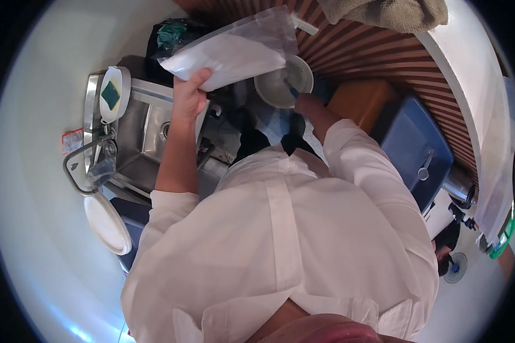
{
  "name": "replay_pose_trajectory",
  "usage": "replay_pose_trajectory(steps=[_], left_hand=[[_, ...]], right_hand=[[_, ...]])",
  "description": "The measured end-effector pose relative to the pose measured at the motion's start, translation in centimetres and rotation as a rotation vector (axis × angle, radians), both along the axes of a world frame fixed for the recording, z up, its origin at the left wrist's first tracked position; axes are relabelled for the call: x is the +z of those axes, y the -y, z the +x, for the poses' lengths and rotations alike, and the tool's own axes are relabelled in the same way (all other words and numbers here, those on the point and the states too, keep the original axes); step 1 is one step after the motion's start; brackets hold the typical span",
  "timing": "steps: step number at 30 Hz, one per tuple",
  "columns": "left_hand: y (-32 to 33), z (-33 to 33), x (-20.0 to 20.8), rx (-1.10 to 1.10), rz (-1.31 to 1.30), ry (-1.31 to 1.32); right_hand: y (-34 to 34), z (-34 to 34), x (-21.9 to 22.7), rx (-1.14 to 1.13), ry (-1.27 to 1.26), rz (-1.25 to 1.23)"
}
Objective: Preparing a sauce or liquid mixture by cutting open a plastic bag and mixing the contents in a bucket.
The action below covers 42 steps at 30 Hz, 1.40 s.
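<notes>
My left hand [191,94] is closed on the lower left part of a clear plastic bag [232,54], its thumb lying over the front. White powder fills much of the bag, which is held up at a tilt. Below and to the right of it, a white bucket [261,94] stands on the floor by my feet. My right hand [310,104] is at the bucket's right rim, closed round the blue handle [293,91] of a tool that reaches into the bucket. The tool's working end is too unclear to name. The bag covers part of the bucket's far left rim.
On my left is a steel sink [137,151] with a faucet [68,168], a white dish [120,77] holding a green sponge [110,94], and a white lid [106,224]. A blue bin [406,137] and an orange box [360,100] stand right, beside a slatted wall [377,57].
</notes>
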<state>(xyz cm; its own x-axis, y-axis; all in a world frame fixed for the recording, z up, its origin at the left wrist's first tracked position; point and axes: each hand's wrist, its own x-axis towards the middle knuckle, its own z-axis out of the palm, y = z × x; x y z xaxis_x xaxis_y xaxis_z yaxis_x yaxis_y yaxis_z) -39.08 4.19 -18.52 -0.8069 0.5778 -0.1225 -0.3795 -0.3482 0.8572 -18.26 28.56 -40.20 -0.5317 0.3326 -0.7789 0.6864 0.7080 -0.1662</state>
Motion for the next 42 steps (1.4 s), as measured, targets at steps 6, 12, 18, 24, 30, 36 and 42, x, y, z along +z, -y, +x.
replay_pose_trajectory(steps=[6, 12, 18, 24, 30, 36, 42], left_hand=[[-0.8, -1.9, -0.1, -0.052, -0.027, -0.006], [-1.5, -2.7, 0.8, -0.055, 0.012, 0.025], [-3.1, -2.4, 1.3, -0.119, 0.011, -0.024], [-2.6, -2.1, 0.7, -0.096, -0.044, -0.028], [-3.1, -2.1, 0.7, -0.074, -0.014, -0.016], [-3.3, -2.4, 0.9, -0.062, -0.033, -0.043], [-2.8, -2.1, 0.9, -0.027, -0.039, -0.058]], right_hand=[[2.1, -0.6, 0.4, 0.107, 0.132, 0.018], [-0.3, -0.7, 3.6, 0.189, 0.154, 0.004], [-2.0, 0.2, 0.3, 0.045, 0.147, 0.113], [0.3, -0.3, 1.4, -0.031, -0.019, 0.052], [1.0, 1.6, -1.4, 0.030, -0.052, 0.030], [-3.2, 3.5, -4.0, 0.118, 0.033, 0.012], [-3.7, -0.2, 0.2, 0.158, 0.076, 0.077]])
